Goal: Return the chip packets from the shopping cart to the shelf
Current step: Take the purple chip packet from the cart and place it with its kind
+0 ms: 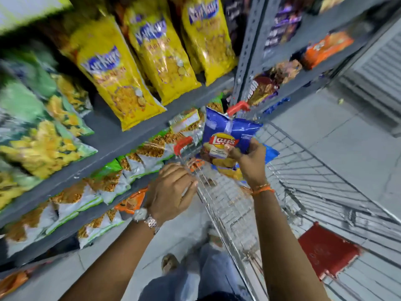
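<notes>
The right hand (249,164) pinched the blue chip packet (225,135) above the shopping cart (303,170), shelf (121,135) at nine o'clock; the left hand (173,190) hovered with fingers loosely curled. Light, puffy, crushable, slick: best held at its seam

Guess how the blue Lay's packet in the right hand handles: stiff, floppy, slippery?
Probably floppy: the blue Lay's packet looks creased and bent where the right hand pinches it. Likely light, since a pinch at its lower edge holds it up. Its glossy film may be slippery.

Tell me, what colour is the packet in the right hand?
Blue, with a red and yellow logo; the packet shows in the head view.
</notes>
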### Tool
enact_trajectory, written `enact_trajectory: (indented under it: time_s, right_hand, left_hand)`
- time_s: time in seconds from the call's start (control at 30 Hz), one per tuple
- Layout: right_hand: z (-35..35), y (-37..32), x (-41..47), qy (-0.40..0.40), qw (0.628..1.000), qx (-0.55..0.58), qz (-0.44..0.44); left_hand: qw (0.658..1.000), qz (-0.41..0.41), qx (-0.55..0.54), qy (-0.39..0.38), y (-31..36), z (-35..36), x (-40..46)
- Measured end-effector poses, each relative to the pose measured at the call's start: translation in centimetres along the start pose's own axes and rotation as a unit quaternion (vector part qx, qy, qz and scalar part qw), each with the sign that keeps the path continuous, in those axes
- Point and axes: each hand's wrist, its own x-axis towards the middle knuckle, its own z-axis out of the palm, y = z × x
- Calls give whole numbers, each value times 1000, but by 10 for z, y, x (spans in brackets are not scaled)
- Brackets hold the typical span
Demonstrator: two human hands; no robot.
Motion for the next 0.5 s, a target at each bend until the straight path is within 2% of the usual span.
enact_trajectory:
  time_s: [0.13, 0.23, 0.33, 0.5]
  right_hand:
    - [29, -121, -13, -56, 993, 19, -104]
    - [64, -210, -38, -114, 973, 52, -192]
    - [115, -282, -68, -179, 947, 68, -260]
    - [206, -369, -115, -280, 899, 111, -318]
  left_hand:
    - [992, 4, 82, 100, 6, -104, 12]
    - [974, 5, 143, 175, -1, -179, 7]
    - [949, -9, 211, 236, -13, -253, -12]
    - [891, -70, 299, 334, -34, -346, -56]
